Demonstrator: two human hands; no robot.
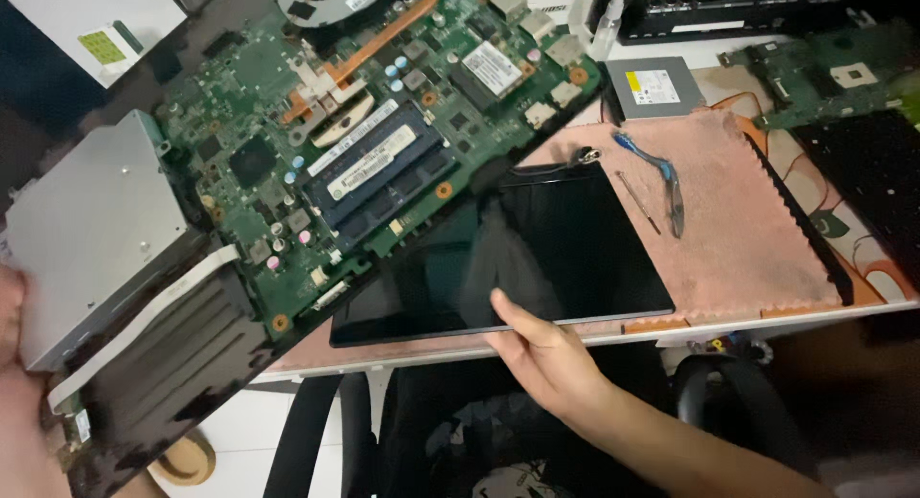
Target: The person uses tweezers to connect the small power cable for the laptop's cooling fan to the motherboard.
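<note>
Glossy black flat panel (565,249) under right hand (546,354), green ridged motherboard (374,143) beside

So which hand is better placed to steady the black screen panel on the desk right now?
The right hand: its fingers already rest on the near edge of the black screen panel. The left hand is at the far left, supporting the opened laptop base by its silver drive.

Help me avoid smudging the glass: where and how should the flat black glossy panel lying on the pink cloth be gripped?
Probably grip the flat black glossy panel by its near edge, coming from the table's front: that edge overhangs the pink cloth, leaving room beneath. The right hand already meets it there, thumb on top.
</note>
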